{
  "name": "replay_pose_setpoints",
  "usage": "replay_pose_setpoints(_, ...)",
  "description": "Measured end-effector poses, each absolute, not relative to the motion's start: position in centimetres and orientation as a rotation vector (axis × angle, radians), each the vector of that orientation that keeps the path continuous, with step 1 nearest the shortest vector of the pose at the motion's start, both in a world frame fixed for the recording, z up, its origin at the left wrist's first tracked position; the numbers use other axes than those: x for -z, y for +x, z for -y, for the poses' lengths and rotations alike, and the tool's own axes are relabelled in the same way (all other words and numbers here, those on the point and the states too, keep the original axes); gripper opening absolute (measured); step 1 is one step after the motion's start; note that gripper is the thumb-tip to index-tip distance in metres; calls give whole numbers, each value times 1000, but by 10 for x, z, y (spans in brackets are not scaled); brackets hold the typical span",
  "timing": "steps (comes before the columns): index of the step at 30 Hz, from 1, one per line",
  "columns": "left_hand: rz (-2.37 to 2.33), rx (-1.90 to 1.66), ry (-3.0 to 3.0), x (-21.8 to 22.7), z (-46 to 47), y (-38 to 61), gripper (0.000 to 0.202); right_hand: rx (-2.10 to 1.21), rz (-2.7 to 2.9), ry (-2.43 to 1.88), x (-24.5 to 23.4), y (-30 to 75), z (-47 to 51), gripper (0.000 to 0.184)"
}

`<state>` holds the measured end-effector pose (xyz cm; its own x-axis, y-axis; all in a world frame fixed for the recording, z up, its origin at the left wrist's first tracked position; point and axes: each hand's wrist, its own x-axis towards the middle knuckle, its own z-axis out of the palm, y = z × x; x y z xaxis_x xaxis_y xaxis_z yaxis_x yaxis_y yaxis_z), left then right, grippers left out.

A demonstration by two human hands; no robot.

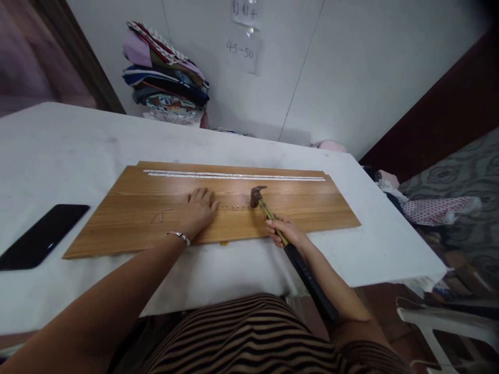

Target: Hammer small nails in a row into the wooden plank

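Right hand (286, 231) closed round claw hammer (300, 265), high on yellow shaft. Head-heavy, stiff; black grip lower down looks less slippy. Left hand (198, 210) flat, fingers spread, pinning wooden board (312, 208).

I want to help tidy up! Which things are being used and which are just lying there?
In use: hammer, in the right hand; board, under the left hand; nails in the board.
Lying about: phone; pile of cloth; paper notes.
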<state>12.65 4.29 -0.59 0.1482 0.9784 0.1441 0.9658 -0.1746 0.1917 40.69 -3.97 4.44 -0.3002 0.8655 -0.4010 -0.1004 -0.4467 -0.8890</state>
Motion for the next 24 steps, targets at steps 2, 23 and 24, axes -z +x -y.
replay_pose_setpoints(2, -1983, -380, 2336, 8, -44, 126, 51, -1813, 1035, -1245, -44, 407, 40, 50)
replay_pose_setpoints(23, -1987, -370, 2336, 3, -42, 127, 49, -1800, 1023, -1235, -45, 409, 37, 47)
replay_pose_setpoints(24, -1990, -369, 2337, 2, -41, 127, 49, -1793, 1020, -1238, -45, 409, 37, 47)
